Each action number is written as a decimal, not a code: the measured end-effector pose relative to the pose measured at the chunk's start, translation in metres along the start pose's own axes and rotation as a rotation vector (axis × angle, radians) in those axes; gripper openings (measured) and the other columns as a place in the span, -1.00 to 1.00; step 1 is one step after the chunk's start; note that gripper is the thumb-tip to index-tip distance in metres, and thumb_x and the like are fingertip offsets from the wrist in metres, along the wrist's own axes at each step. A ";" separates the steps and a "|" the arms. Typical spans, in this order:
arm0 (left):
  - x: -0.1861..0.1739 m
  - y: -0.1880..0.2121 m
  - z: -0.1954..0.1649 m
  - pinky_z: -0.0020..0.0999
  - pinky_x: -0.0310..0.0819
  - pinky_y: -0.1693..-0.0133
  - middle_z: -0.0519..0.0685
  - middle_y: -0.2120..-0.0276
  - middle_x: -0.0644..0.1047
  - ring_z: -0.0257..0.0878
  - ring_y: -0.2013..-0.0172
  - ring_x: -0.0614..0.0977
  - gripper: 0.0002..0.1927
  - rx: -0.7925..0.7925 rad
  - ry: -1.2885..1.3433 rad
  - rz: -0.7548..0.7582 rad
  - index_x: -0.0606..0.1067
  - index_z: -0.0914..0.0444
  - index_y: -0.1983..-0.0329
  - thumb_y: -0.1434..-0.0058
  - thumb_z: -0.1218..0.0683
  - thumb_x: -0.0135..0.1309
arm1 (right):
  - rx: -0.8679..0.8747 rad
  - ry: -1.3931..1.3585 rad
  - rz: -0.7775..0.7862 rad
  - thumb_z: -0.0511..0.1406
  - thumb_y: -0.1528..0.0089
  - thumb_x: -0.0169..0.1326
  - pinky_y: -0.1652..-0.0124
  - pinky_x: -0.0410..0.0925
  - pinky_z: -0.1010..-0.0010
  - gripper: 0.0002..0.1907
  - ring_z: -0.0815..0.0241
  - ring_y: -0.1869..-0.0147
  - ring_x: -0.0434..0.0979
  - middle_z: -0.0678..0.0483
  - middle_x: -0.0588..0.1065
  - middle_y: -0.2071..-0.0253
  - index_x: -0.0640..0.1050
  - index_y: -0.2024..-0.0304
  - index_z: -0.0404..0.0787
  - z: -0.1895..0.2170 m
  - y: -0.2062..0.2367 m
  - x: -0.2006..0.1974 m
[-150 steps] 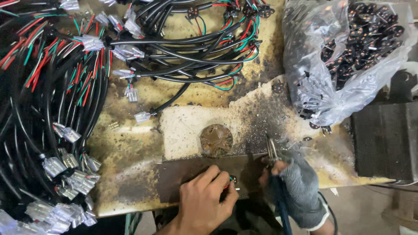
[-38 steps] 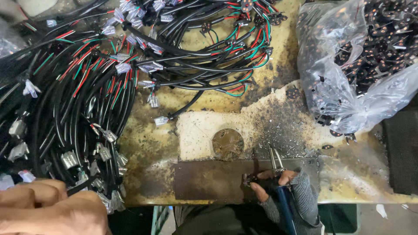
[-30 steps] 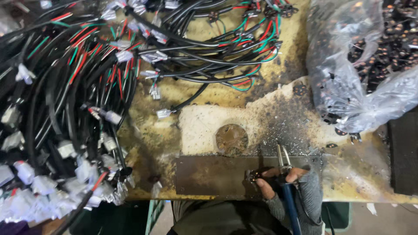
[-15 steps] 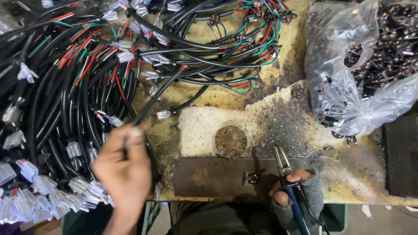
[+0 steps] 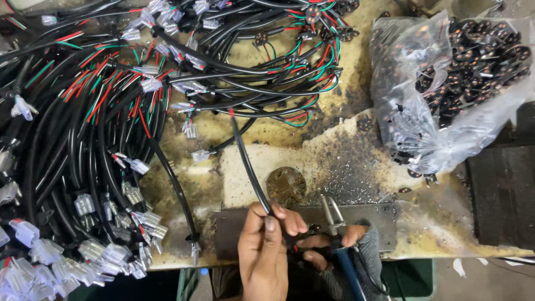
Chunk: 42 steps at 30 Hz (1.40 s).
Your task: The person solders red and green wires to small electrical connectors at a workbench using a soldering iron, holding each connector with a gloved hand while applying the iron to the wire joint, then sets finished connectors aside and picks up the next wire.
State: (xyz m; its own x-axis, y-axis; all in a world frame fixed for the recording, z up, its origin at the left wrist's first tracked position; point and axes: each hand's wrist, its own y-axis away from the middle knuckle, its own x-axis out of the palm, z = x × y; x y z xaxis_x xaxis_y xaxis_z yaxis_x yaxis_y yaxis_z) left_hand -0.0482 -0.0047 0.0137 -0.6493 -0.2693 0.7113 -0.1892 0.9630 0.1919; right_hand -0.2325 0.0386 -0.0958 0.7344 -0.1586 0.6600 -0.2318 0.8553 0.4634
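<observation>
Dirty yellow tabletop (image 5: 446,234) holds a flat metal plate (image 5: 379,223) near its front edge. Left of the plate lies a big pile of wire bundles (image 5: 83,156); behind it sits a clear bag of small parts (image 5: 440,83). Over the plate, the left hand (image 5: 264,251) pinches a thin black cable (image 5: 248,161), and the gloved right hand (image 5: 345,251) grips a blue-handled tool (image 5: 337,234).

Glossy black rubbery cable (image 5: 248,161); dull grey metal plate (image 5: 312,223); rough, stained, scorched worktop (image 5: 334,156); crinkled clear plastic bag (image 5: 423,111); grey cloth glove (image 5: 370,251).
</observation>
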 end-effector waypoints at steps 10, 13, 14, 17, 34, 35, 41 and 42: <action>0.002 0.003 -0.007 -0.20 0.53 0.09 0.11 0.31 0.51 -0.15 0.24 0.60 -0.78 0.006 0.002 0.084 0.33 0.34 0.02 -0.58 0.07 -0.23 | -0.031 0.089 0.008 -0.60 -0.04 0.35 -0.03 0.39 -0.02 -0.42 -0.03 -0.08 0.53 -0.24 0.47 0.00 0.30 0.07 -0.19 -0.014 -0.005 -0.047; -0.006 0.009 -0.003 -0.21 0.61 0.08 0.14 0.26 0.59 -0.14 0.17 0.68 -0.75 -0.084 -0.229 0.161 0.35 0.32 0.06 -0.54 0.04 -0.22 | 0.010 0.161 -0.012 -0.61 -0.03 0.35 0.02 0.44 0.09 -0.38 0.00 -0.05 0.58 -0.21 0.51 0.03 0.27 0.07 -0.17 -0.005 -0.007 -0.060; -0.009 0.011 -0.003 -0.19 0.63 0.11 0.14 0.25 0.60 -0.14 0.15 0.69 -0.75 -0.153 -0.241 0.154 0.36 0.33 0.07 -0.50 0.04 -0.21 | 0.014 0.179 -0.005 -0.61 -0.02 0.35 0.04 0.45 0.12 -0.37 0.01 -0.04 0.60 -0.21 0.52 0.04 0.26 0.07 -0.17 -0.004 -0.007 -0.064; -0.016 0.014 -0.009 -0.14 0.63 0.03 0.19 0.25 0.64 -0.10 0.13 0.72 -0.74 -0.068 -0.319 0.150 0.39 0.36 0.08 -0.51 0.05 -0.19 | -0.029 0.290 0.036 -0.62 0.00 0.35 0.08 0.50 0.23 -0.34 0.04 0.00 0.66 -0.18 0.56 0.07 0.24 0.07 -0.15 -0.008 -0.005 -0.070; -0.023 0.012 -0.009 -0.04 0.63 -0.06 0.25 0.25 0.65 -0.01 0.13 0.74 -0.78 0.044 -0.270 0.080 0.36 0.38 0.12 -0.51 0.10 -0.18 | -0.353 0.687 -0.121 -0.57 -0.10 0.25 0.22 0.56 0.33 -0.43 0.02 0.17 0.71 -0.20 0.68 0.19 0.19 0.10 -0.07 0.011 0.001 0.004; -0.023 0.011 -0.008 -0.03 0.64 -0.06 0.25 0.26 0.65 -0.01 0.13 0.74 -0.78 0.064 -0.295 0.082 0.36 0.38 0.12 -0.52 0.10 -0.17 | -0.338 0.638 -0.131 -0.57 -0.09 0.25 0.26 0.58 0.31 -0.43 0.01 0.20 0.73 -0.22 0.68 0.22 0.19 0.11 -0.07 0.006 0.006 0.006; -0.031 0.008 -0.006 -0.04 0.64 -0.06 0.23 0.26 0.63 -0.03 0.13 0.73 -0.77 0.021 -0.318 0.125 0.36 0.40 0.09 -0.52 0.09 -0.15 | -0.036 0.148 -0.300 -0.53 -0.09 0.17 0.12 0.57 0.01 -0.48 -0.24 0.00 0.67 -0.46 0.55 0.03 0.20 0.10 -0.03 -0.013 0.009 -0.028; -0.034 0.009 -0.006 -0.05 0.64 -0.05 0.23 0.26 0.63 -0.03 0.14 0.73 -0.77 -0.006 -0.319 0.131 0.36 0.40 0.09 -0.51 0.09 -0.15 | 0.171 -0.167 -0.348 -0.49 -0.12 0.11 0.11 0.56 -0.14 -0.55 -0.38 -0.07 0.66 -0.55 0.50 -0.06 0.20 0.11 -0.03 -0.016 0.011 -0.032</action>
State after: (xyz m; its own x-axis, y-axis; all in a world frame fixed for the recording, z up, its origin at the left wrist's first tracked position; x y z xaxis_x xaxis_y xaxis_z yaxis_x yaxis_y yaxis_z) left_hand -0.0235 0.0132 -0.0047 -0.8655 -0.1318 0.4833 -0.0850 0.9894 0.1176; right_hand -0.2486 0.0611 -0.1212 0.6776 -0.5128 0.5272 -0.1013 0.6449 0.7575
